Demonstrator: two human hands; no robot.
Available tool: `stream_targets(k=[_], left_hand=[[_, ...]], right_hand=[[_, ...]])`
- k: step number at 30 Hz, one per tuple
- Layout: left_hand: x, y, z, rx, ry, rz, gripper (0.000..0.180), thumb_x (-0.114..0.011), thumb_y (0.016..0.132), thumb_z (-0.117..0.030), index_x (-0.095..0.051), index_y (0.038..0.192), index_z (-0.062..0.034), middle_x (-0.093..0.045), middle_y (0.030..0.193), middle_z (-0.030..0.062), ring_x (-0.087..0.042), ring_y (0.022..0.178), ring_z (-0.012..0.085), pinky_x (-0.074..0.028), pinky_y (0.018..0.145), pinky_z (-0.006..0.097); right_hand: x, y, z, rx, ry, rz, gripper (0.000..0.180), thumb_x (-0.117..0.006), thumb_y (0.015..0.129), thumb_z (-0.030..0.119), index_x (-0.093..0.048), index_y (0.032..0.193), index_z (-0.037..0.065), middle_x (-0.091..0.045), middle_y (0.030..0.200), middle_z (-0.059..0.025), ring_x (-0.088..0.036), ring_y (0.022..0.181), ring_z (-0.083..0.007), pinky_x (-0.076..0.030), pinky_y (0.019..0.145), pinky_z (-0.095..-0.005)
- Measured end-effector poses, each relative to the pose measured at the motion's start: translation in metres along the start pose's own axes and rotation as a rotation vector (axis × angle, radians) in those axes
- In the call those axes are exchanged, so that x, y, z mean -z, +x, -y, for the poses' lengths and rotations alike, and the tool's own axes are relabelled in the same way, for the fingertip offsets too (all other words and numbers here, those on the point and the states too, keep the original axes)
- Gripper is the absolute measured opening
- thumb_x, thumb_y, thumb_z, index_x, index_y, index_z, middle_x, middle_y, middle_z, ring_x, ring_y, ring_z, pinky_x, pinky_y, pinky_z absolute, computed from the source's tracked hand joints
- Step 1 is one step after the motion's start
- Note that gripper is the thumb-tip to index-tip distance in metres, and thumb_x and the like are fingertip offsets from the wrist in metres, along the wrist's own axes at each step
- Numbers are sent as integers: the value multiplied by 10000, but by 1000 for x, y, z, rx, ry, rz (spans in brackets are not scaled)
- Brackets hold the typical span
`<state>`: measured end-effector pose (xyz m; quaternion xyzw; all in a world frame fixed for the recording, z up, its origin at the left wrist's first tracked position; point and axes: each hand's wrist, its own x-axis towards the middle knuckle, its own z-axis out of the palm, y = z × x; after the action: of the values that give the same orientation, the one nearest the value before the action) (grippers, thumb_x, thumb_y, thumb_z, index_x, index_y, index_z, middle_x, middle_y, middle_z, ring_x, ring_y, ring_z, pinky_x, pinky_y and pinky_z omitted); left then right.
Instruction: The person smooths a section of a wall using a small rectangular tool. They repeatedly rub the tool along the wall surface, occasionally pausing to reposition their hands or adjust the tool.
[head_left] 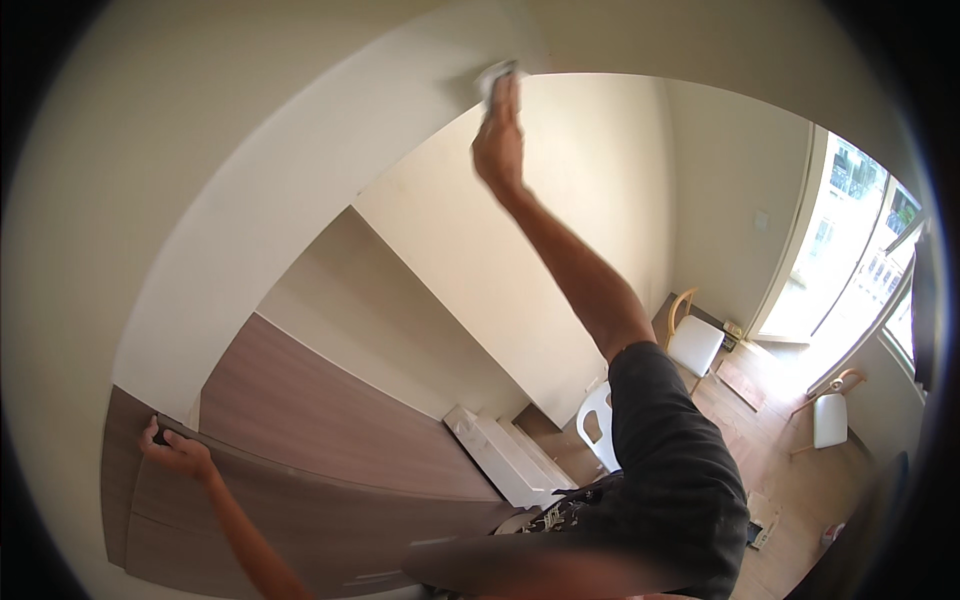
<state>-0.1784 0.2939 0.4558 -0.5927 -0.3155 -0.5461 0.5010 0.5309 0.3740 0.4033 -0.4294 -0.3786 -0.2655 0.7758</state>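
My right hand (499, 150) is raised high at the end of a stretched arm in a dark sleeve. Its fingers press a small whitish pad (495, 80), blurred, against the lower edge of a pale wall beam (300, 140). Whether the pad is cloth or a sanding block cannot be told. Down at the lower left, my left hand (180, 455) rests at the top edge of a brown wood-grain panel (300, 500). Its fingers curl around a small dark thing (163, 437) whose kind I cannot make out.
Behind the panel lies a reddish-brown surface (330, 400). White stepped pieces (510, 455) stand beside it. Chairs with white seats (695, 345) and a white plastic chair (597, 425) are on the wooden floor (720, 420). A bright glass door (830, 240) is at the right.
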Motion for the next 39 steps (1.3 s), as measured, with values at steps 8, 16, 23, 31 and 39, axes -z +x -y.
stream_targets(k=[8,16,23,31,39], left_hand=[[9,-1,11,-38,136,1,481,-420,1133,-429,-532,1184,36,-591,1145,200,-573,1042,354,-438,948,499],[5,2,7,-74,132,89,517,-422,1132,-454,-541,1182,46,-568,1129,201,-564,1059,374,-446,953,506],[9,3,9,-67,129,50,471,-421,1130,-434,-541,1162,21,-581,1124,187,-573,1047,378,-444,945,496],[15,0,-1,-46,99,67,450,-436,1129,-415,-538,1183,19,-585,1126,184,-576,1035,374,-440,943,498],[8,5,-4,-56,77,45,428,-469,1118,-409,-542,1179,8,-592,1131,172,-579,1048,372,-439,939,497]], right_hand=[[-8,-54,88,-724,737,-64,636,-373,1121,180,-145,1687,1,-219,1742,-237,-234,1607,-368,-208,1304,-422],[-64,22,41,-799,1128,-427,610,-422,1108,336,-295,1657,103,-507,1522,-90,-518,1324,-243,-423,1100,-469],[-18,41,2,-943,1245,-348,429,-406,1058,218,-482,1428,15,-552,1390,-139,-580,1277,-304,-514,1045,-507],[24,25,19,-975,1227,-175,483,-426,1047,8,-325,1500,-127,-417,1520,-259,-504,1387,-430,-527,1150,-550],[15,74,-16,-750,1015,124,533,-473,922,-128,-364,1444,-140,-478,1474,-240,-557,1355,-404,-466,1214,-548]])
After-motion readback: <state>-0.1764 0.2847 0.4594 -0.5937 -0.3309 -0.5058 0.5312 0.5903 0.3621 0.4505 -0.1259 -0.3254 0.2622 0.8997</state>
